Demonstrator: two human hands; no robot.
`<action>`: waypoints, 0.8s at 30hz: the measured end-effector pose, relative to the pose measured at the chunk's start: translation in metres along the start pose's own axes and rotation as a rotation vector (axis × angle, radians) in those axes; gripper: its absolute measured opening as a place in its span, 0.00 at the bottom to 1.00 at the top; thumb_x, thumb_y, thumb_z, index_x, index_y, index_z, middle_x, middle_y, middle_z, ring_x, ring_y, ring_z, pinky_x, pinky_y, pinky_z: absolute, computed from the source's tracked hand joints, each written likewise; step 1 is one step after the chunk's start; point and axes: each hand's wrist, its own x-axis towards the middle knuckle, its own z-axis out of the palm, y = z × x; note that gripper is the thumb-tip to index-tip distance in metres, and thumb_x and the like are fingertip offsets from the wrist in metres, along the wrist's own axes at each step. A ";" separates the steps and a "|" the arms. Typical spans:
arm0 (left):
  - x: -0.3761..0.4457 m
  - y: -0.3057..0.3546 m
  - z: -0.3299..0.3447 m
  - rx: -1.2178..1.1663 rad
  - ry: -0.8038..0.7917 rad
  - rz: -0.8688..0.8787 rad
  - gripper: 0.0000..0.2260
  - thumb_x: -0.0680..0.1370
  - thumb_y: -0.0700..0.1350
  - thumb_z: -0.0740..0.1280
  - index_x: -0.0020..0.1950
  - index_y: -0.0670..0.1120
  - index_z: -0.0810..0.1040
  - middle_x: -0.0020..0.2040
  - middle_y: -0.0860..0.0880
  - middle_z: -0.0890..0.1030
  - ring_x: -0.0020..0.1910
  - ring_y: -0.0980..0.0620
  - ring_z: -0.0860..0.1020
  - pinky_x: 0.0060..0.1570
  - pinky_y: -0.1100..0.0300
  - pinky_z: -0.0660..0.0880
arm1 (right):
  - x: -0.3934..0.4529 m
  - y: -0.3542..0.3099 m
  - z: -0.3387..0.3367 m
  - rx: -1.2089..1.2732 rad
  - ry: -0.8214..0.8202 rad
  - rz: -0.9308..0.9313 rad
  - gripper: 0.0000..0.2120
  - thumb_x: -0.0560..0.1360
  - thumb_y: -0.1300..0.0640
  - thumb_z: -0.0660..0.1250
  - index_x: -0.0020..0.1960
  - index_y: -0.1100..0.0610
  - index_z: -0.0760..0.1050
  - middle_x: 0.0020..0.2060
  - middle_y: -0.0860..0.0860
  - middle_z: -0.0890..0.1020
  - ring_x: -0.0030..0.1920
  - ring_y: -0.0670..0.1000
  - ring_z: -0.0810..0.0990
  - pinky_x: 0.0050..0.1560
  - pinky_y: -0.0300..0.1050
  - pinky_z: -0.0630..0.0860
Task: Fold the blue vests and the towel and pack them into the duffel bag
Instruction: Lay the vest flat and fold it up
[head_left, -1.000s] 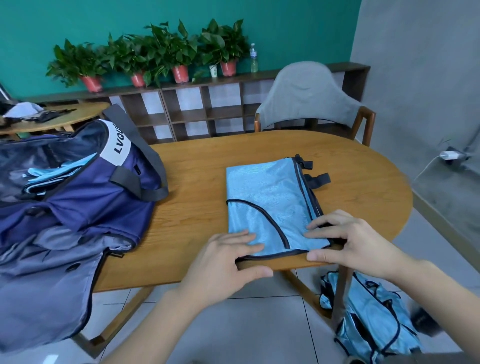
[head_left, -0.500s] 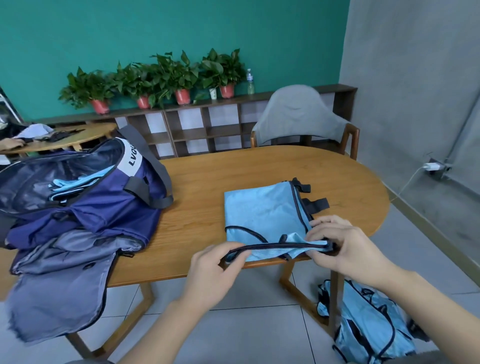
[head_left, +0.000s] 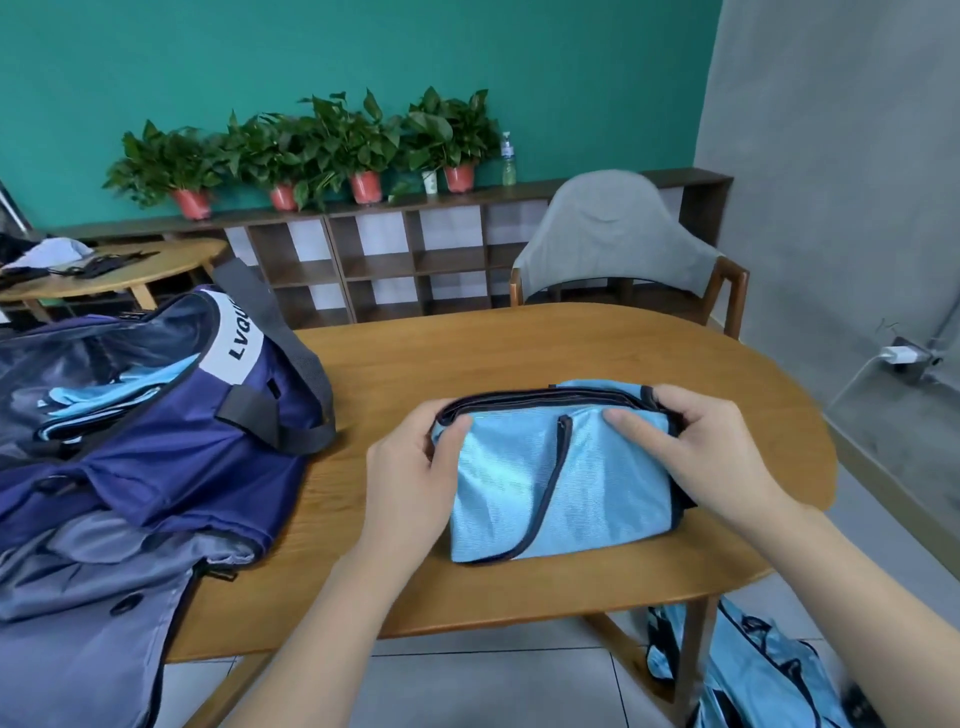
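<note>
A light blue vest (head_left: 550, 478) with dark trim lies folded in half on the wooden table (head_left: 395, 374). My left hand (head_left: 415, 467) pinches its far left corner, thumb on top. At the far right corner my right hand (head_left: 701, 452) grips the folded edge, thumb pressing the top layer. To the left, the navy duffel bag (head_left: 156, 426) lies open on the table, and light blue fabric (head_left: 104, 389) shows inside it. More blue vests (head_left: 753, 670) are heaped on the floor at the lower right.
A grey flap (head_left: 78, 613) of the bag hangs over the table's near left edge. A grey chair (head_left: 618, 239) stands behind the table. Potted plants (head_left: 311, 150) line a low shelf (head_left: 395, 260) at the wall. A round side table (head_left: 104, 275) stands at far left.
Both hands lifted the vest's near edge and carried it away from me onto the far edge, folding the vest in half. The camera view tilted down.
</note>
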 end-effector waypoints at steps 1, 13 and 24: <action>0.008 -0.006 0.005 0.028 -0.023 -0.027 0.06 0.81 0.48 0.68 0.56 0.54 0.81 0.41 0.61 0.83 0.39 0.56 0.79 0.39 0.71 0.70 | 0.009 0.004 0.004 -0.007 -0.016 0.036 0.17 0.74 0.44 0.73 0.41 0.59 0.80 0.34 0.56 0.82 0.37 0.62 0.79 0.34 0.58 0.75; 0.045 -0.071 0.039 0.315 -0.362 -0.225 0.15 0.78 0.47 0.72 0.64 0.58 0.79 0.54 0.61 0.74 0.64 0.52 0.71 0.66 0.53 0.69 | 0.055 0.064 0.032 -0.507 -0.264 0.243 0.16 0.74 0.34 0.68 0.38 0.45 0.77 0.28 0.50 0.78 0.30 0.51 0.76 0.28 0.48 0.68; 0.043 -0.071 0.041 0.287 -0.603 0.026 0.11 0.83 0.44 0.65 0.59 0.57 0.84 0.63 0.61 0.79 0.65 0.57 0.72 0.69 0.47 0.67 | 0.043 0.024 0.042 -0.694 0.039 -0.083 0.13 0.76 0.44 0.69 0.54 0.51 0.81 0.42 0.44 0.76 0.39 0.48 0.77 0.33 0.45 0.76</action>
